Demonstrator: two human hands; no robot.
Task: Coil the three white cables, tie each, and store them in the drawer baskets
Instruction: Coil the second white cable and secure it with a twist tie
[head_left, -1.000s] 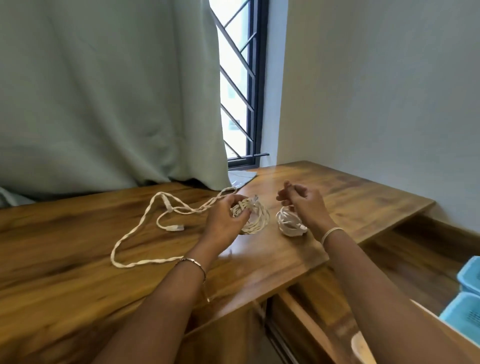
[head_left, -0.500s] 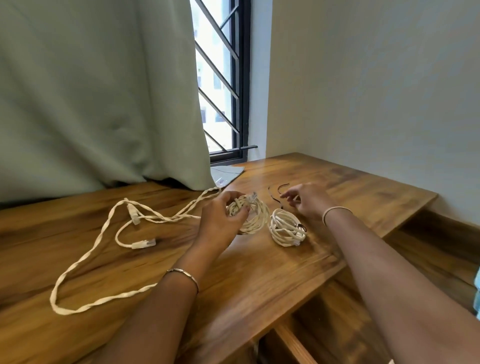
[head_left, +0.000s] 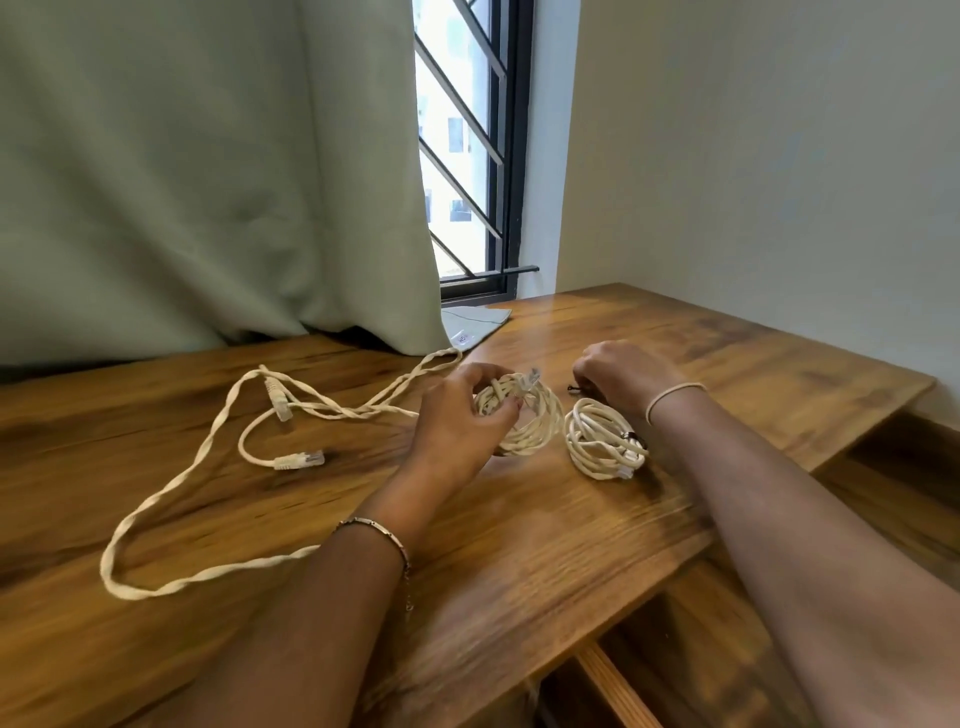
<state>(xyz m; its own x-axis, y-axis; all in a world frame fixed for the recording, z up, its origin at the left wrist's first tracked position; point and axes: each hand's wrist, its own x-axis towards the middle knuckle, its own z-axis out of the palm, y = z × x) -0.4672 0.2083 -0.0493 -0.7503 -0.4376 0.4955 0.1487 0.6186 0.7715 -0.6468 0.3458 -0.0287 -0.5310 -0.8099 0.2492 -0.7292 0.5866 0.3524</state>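
Left hand (head_left: 457, 421) grips coiled cable (head_left: 524, 415).
I see its fingers (head_left: 493, 410) clamped on it; right hand (head_left: 618, 374) fingers curled together on the surface (head_left: 519, 545).

Daylight from the window (head_left: 467, 156), soft shadows, glossy sheen on table (head_left: 519, 545), wide-angle edge distortion

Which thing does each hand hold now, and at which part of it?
The left hand grips the middle cable coil at its left side, fingers through the loop. The right hand closes over a small dark tie; the hold itself is hidden.
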